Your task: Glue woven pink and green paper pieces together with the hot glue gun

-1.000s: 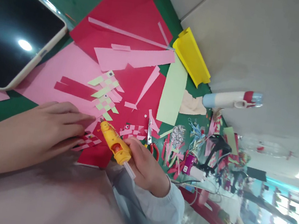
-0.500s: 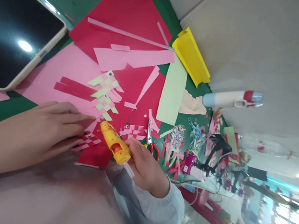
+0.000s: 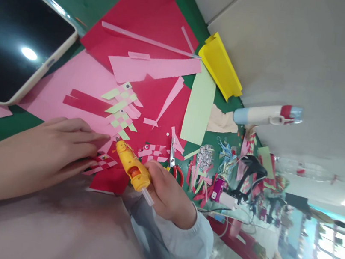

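My right hand (image 3: 168, 191) is wrapped round a yellow hot glue gun (image 3: 132, 169), a clear glue stick poking from its rear end. The gun's nozzle points up-left, close to the fingertips of my left hand (image 3: 63, 143). My left hand reaches in from the left, its fingers and thumb holding a red-and-pink woven paper fish (image 3: 105, 163) against the table. Its fingers cover part of that fish. Just above lie two green-and-pink woven fish (image 3: 121, 119) with dark eyes. Another red-and-pink woven fish (image 3: 155, 153) lies right of the nozzle.
Red-handled scissors (image 3: 173, 157) lie beside my right hand. Red paper (image 3: 142, 4), pink paper (image 3: 59, 82) and cut strips spread over the green table. A phone (image 3: 16, 45) lies at left. A yellow folded piece (image 3: 221, 65), a bottle (image 3: 267, 114) and paper scraps (image 3: 199, 179) are to the right.
Both hands, the glue gun and the paper fish stay nearly still. The view has shifted only very slightly.
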Demonstrator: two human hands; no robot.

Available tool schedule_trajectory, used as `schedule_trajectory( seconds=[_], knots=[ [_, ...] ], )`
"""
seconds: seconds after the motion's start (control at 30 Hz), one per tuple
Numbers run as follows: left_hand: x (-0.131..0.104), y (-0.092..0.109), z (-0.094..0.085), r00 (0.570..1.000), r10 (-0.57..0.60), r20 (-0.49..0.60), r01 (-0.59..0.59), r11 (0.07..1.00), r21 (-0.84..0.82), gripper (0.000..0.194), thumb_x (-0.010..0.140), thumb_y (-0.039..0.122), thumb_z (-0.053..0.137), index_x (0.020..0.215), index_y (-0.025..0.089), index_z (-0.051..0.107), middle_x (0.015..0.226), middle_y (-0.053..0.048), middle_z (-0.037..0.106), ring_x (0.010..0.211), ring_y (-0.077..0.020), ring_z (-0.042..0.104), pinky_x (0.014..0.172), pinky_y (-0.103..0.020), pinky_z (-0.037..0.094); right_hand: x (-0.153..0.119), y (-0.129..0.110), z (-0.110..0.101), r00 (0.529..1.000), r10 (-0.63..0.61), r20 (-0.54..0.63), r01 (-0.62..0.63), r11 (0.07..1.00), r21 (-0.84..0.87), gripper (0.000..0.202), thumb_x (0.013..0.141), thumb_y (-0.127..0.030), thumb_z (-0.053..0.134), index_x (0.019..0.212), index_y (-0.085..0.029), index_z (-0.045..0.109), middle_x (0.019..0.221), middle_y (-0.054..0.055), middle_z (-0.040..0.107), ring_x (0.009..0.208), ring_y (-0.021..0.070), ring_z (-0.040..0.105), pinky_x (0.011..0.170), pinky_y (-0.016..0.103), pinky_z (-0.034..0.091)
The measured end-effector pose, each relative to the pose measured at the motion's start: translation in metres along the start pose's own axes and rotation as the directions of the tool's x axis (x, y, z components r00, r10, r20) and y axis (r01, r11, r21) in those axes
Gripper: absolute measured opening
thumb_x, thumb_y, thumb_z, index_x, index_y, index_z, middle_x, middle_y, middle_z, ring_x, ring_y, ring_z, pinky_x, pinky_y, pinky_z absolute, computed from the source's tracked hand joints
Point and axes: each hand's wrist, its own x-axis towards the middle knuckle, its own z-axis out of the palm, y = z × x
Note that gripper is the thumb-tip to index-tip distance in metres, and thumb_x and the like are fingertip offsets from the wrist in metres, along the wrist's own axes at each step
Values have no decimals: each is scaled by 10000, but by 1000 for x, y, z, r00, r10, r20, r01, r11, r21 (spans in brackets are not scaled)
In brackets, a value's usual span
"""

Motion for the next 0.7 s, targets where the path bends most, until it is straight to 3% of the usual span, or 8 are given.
schedule_trajectory(
  seconds=[0.27,0.5,0.7],
  knots=[
    [-1,-1,1,1000,-7,13,6,1000,21,380,1025,427,382,1191,317,705,1218,52,736,1000,-204,588,857,-363,466,1,-1,0,1000,2,13,-2,1000,-1,131,1028,-322,358,1009,-214,429,916,62,544,809,209,531,723,346,477],
    [-1,-1,2,1000,-11,-1,11,1000,17,378,1019,418,389,1199,320,706,1210,51,739,996,-201,585,855,-357,458,-3,0,-3,999,3,-36,-3,1000,15,245,1034,-354,378,1185,-186,472,1083,128,620,950,234,602,838,387,526],
    [-1,1,-1,999,-24,26,23,1000,12,363,1017,420,406,1202,332,706,1212,47,740,976,-194,602,850,-353,467,-3,0,-4,999,4,-40,-4,1000,1,282,1029,-350,395,1218,-167,499,1112,144,646,980,247,623,863,400,536]
  ],
)
